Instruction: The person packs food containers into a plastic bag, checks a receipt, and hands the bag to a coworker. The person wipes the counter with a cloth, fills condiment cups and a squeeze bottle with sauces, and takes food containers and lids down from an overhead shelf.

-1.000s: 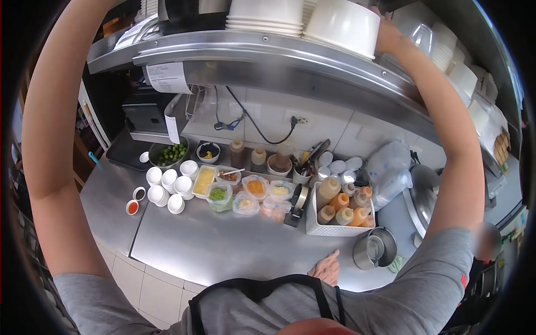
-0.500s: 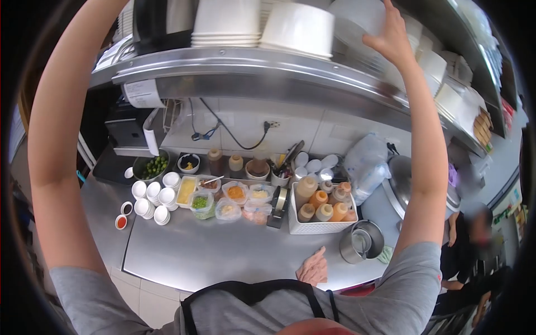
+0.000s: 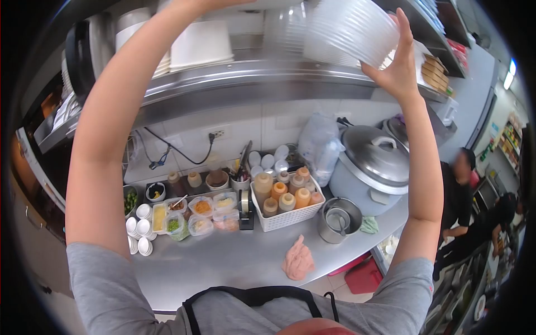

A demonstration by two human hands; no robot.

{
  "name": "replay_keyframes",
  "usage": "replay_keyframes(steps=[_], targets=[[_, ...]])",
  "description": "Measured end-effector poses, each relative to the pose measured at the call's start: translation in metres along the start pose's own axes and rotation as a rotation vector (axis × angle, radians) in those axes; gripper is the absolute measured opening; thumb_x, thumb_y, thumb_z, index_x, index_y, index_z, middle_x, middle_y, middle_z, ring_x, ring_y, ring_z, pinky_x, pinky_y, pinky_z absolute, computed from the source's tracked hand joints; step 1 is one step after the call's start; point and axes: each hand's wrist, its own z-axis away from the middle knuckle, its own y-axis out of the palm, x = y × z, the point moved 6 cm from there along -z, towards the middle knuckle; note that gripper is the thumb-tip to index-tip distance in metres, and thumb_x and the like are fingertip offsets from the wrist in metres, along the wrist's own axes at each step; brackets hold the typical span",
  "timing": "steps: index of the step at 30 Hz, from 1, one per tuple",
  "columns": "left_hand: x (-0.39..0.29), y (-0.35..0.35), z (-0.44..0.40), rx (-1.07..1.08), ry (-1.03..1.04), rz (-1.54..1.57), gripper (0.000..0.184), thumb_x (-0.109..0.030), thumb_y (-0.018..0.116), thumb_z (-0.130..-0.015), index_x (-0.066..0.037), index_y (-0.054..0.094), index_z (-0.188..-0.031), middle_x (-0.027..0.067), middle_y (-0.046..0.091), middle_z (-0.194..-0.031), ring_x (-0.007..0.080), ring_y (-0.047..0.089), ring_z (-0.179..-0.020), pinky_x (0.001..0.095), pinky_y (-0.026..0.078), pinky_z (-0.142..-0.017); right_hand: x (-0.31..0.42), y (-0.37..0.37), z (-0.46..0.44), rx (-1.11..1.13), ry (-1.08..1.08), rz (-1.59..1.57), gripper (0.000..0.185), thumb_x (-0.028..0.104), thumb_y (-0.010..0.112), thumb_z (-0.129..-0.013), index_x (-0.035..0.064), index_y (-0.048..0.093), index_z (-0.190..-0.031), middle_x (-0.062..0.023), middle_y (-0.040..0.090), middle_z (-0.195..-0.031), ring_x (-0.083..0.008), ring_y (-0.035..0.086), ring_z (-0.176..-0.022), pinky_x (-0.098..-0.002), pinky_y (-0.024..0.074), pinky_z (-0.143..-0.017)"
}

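Observation:
My right hand [image 3: 395,71] is raised at the top right, thumb and fingers closed around the side of a tilted stack of clear plastic containers [image 3: 349,32]. The stack is above the front edge of the steel shelf [image 3: 245,84]. High at the top edge, only part of my left hand [image 3: 223,3] shows near a pale, cut-off object; its fingers are out of frame. White paper bowls [image 3: 201,44] stand stacked on the shelf, left of the clear containers.
Below on the steel counter [image 3: 206,268] are a white basket of sauce bottles [image 3: 287,215], small tubs of toppings [image 3: 201,207], a metal pot [image 3: 338,220] and a pink cloth [image 3: 298,259]. A large cooker [image 3: 368,167] stands right. Two people [image 3: 458,195] are at far right.
The view has swung right. My left arm has reached across toward the middle. The clear container stack at my right hand has come forward and tilted, and shows more fully.

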Motion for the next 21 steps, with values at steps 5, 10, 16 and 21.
replay_keyframes(steps=[5,10,16,21], targets=[[-0.026,0.040,0.004,0.100,-0.021,0.015,0.081,-0.015,0.071,-0.051,-0.010,0.040,-0.126,0.0153,0.046,-0.101,0.0336,0.046,-0.095,0.0413,0.041,-0.079,0.001,-0.032,0.022,0.091,0.003,0.080,0.109,0.008,0.076,-0.051,0.0103,0.015,-0.142,-0.0189,0.039,-0.132,-0.0330,0.042,-0.120,-0.0416,0.0344,-0.100],[-0.031,0.076,0.017,0.408,-0.114,-0.091,0.080,-0.017,0.069,-0.057,-0.009,0.038,-0.131,0.0166,0.047,-0.106,0.0330,0.047,-0.099,0.0420,0.041,-0.081,-0.006,-0.045,0.030,0.103,0.204,-0.101,0.109,0.009,0.075,-0.054,0.0109,0.011,-0.142,-0.0203,0.037,-0.134,-0.0322,0.042,-0.119,-0.0416,0.0346,-0.100],[-0.023,0.126,0.035,0.682,-0.132,-0.225,0.086,-0.024,0.076,-0.056,-0.008,0.038,-0.132,0.0161,0.048,-0.111,0.0309,0.047,-0.104,0.0427,0.043,-0.084,-0.004,-0.052,0.025,0.135,0.219,-0.081,0.113,0.018,0.075,-0.051,0.0021,0.009,-0.142,-0.0203,0.031,-0.134,-0.0312,0.033,-0.123,-0.0409,0.0253,-0.104],[-0.006,0.158,0.054,0.959,-0.235,-0.358,0.099,-0.030,0.086,-0.045,-0.010,0.040,-0.130,0.0161,0.044,-0.124,0.0308,0.044,-0.115,0.0426,0.044,-0.088,0.002,-0.033,0.021,0.153,0.313,-0.244,0.116,0.021,0.075,-0.053,0.0020,0.005,-0.143,-0.0191,0.033,-0.130,-0.0281,0.035,-0.121,-0.0389,0.0248,-0.104]])
